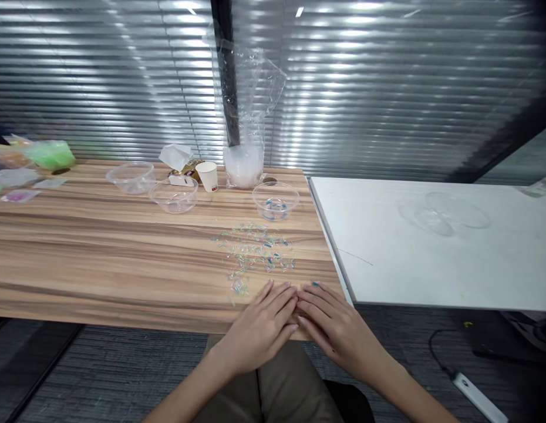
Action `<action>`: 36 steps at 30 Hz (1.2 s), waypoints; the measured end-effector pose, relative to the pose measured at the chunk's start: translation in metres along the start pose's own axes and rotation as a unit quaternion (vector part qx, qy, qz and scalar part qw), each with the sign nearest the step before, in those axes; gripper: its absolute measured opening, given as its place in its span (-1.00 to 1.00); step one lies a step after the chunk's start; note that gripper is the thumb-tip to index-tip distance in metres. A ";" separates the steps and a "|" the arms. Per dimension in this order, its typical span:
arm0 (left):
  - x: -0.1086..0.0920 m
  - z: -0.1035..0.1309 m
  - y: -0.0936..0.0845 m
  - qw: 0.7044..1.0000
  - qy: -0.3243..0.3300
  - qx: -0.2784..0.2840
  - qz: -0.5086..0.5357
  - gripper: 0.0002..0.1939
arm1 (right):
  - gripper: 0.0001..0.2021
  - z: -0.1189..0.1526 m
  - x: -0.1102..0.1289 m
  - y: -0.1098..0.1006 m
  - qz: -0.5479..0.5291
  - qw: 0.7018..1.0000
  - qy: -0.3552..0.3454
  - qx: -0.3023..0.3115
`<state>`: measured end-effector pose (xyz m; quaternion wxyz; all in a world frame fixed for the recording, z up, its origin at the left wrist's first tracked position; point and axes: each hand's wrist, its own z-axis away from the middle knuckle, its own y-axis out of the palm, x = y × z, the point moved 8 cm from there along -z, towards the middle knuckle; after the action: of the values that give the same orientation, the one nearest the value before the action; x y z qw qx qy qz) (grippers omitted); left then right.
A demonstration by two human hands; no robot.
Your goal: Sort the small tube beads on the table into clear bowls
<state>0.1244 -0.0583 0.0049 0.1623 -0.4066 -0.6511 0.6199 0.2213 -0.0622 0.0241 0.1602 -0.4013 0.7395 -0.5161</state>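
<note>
My left hand lies on the front edge of the wooden table, fingers stretched out and slightly bent, holding nothing I can see. Beside it rests my right hand, also with fingers extended, its fingertips meeting those of the left. A small blue piece sits against the right hand's fingers. Just beyond both hands, many tiny tube-shaped beads, mostly pale green and clear with some blue, are scattered over the wood. Behind them stands a clear round plastic bowl with blue beads inside. What lies under the palms is hidden.
Two more clear bowls stand at the back, near a paper cup, a tissue pack and a tall clear bag with white contents. Coloured bags lie far left. Clear lids rest on the adjoining white table.
</note>
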 end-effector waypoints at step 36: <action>-0.002 0.001 0.001 1.000 -0.001 -0.007 -0.005 -0.61 | -0.75 0.003 0.002 0.001 0.001 1.000 0.000 -0.002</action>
<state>0.1250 -0.0603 0.0045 0.1618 -0.4039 -0.6574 0.6153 0.2216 -0.0652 0.0224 0.1601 -0.4005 0.7412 -0.5144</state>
